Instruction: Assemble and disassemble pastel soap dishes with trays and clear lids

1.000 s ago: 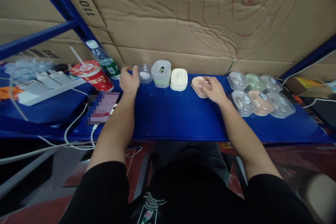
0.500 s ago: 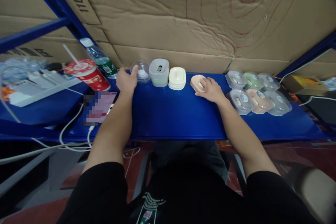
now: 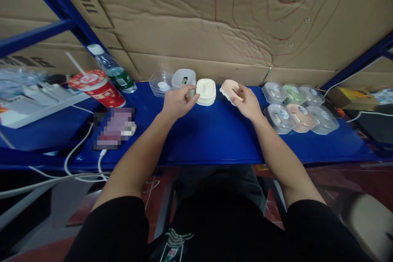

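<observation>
My right hand (image 3: 248, 104) is closed on a pink plastic lid (image 3: 229, 89) with a slot in its middle. The lid is tilted, its left side raised. My left hand (image 3: 179, 101) is in front of a stack of grey-white containers (image 3: 183, 77), its thumb and fingers apart with nothing seen between them. Its fingertips are close to the left side of a stack of cream square lids (image 3: 206, 90); whether they touch it I cannot tell. Left of the containers are clear plastic covers (image 3: 160, 80) with a small white disc on them.
Several lidded pieces (image 3: 280, 116) in grey, green and pink sit in two rows on the right. On the left are a red cup with a straw (image 3: 100, 90), a water bottle (image 3: 115, 71), a phone (image 3: 114, 127) and cables. A cardboard wall (image 3: 172, 28) rises behind the blue table (image 3: 211, 139).
My left hand has left the clear covers and moved right, toward the cream lids. My right hand has tilted the pink lid up from lying flatter.
</observation>
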Tool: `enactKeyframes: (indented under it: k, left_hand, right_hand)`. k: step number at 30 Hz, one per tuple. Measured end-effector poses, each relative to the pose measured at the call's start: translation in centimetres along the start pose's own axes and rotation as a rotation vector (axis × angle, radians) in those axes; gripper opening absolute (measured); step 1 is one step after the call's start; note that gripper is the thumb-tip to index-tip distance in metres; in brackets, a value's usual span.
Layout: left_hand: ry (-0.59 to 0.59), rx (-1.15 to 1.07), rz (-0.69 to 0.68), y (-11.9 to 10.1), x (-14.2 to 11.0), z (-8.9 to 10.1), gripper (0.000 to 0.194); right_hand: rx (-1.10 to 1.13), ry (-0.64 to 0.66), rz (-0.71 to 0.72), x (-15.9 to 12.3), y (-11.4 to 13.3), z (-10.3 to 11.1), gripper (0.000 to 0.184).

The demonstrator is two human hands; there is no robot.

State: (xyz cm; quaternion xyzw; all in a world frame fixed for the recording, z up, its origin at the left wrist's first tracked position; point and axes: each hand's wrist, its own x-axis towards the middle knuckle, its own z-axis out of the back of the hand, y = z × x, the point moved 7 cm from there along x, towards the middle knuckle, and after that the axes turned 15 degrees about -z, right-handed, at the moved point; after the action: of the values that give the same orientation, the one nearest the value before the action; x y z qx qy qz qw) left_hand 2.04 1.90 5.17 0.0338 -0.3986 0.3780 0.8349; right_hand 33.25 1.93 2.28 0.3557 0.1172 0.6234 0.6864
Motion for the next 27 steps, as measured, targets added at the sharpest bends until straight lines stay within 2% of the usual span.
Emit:
enactKeyframes:
  k: [3,6,11,15,17,22,27]
  left_hand:
    - [0.13,-0.021,-0.096,-1.7,-0.2,-1.7,0.037]
    - [0.203,-0.031,-0.109,-1.6,-0.3,-2.5,0.038]
    - [0.206,-0.025,-0.071,-0.5,-0.3,-2.5,0.036]
    - [0.225,-0.05,-0.074,-1.0,-0.3,-2.7,0.036]
    - [0.274,-0.061,-0.074,-1.3,-0.4,-3.3,0.042]
    - [0.412,-0.136,-0.118,-2.1,-0.8,-4.9,0.067]
    - [0.47,-0.177,-0.202,-2.4,-1.3,-5.7,0.081]
  right_hand:
    - [-0.02,0.046,-0.007,-0.3,0.6,0.2,0.069]
    - [-0.102,0.104,-0.021,-0.7,1.2,0.3,0.068]
    - [-0.179,0.191,0.018,-1.3,1.9,0.8,0.054]
    - [-0.121,0.201,0.087,-1.7,2.6,1.5,0.053]
    - [-0.071,0.229,0.143,-1.9,3.2,1.7,0.053]
    - [0.068,0.415,0.279,-3.2,4.6,1.1,0.052]
    - [0.109,0.461,0.327,-3.8,5.0,0.1,0.054]
